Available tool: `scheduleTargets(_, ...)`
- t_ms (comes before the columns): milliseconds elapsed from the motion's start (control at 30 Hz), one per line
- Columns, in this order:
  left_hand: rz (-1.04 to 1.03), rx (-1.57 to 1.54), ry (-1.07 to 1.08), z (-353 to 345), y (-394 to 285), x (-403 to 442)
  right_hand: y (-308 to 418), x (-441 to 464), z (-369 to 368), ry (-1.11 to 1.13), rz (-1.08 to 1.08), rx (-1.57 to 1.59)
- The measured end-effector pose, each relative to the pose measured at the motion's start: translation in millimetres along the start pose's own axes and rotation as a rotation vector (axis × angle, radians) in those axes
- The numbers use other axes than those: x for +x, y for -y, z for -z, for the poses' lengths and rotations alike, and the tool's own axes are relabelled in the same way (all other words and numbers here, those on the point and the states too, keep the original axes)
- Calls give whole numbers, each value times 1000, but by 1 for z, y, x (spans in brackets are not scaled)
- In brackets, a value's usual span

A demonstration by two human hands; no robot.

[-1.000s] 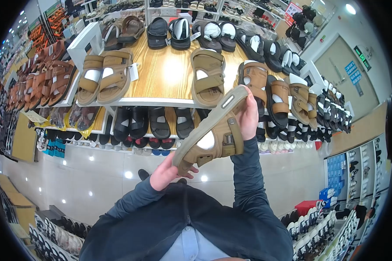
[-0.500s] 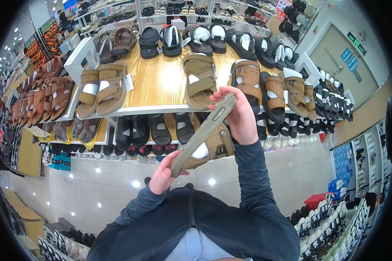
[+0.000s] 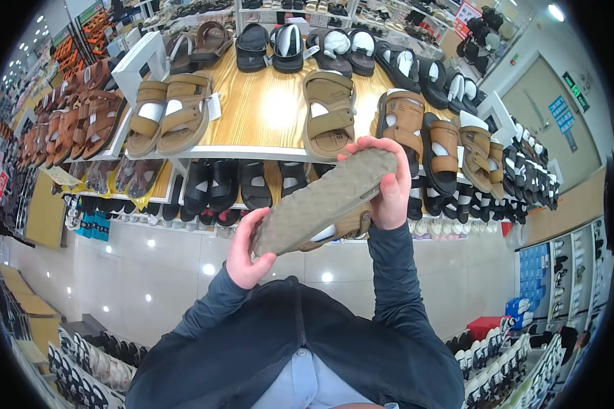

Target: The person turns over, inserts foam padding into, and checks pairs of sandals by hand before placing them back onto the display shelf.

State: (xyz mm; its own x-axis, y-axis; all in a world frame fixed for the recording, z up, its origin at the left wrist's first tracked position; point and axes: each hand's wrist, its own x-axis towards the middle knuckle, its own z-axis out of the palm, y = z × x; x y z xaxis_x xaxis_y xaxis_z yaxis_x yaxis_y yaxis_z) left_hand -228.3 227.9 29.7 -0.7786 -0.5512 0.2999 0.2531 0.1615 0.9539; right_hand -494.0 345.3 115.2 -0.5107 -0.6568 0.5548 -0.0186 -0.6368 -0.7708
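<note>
A wooden table (image 3: 256,112) with a white edge (image 3: 252,151) carries footwear. Around its glossy middle stand tan sandals (image 3: 183,121) at nine o'clock, black slippers (image 3: 252,49) at twelve, dark shoes (image 3: 334,63) at two, a lone khaki sandal (image 3: 331,123) at three, and farther out that way, brown sandals (image 3: 444,163).

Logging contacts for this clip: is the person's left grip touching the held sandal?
Touching. The head view shows the left grip with thumb and fingers around one end of the held sandal, against its edges with no visible gap.
</note>
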Motion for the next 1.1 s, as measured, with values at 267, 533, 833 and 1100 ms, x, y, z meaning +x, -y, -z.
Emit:
scheduleTargets(267, -3, 4, 53, 4, 7, -2, 3, -4, -1, 2, -2, 123)
scheduleTargets(533, -20, 94, 122, 8, 4, 4, -3, -11, 5, 20, -62, 168)
scheduleTargets(833, -30, 215, -14, 7, 1, 6, -8, -12, -10, -77, -15, 71)
scheduleTargets(1100, -37, 273, -87, 5, -1, 2, -11, -10, -20, -120, -47, 28)
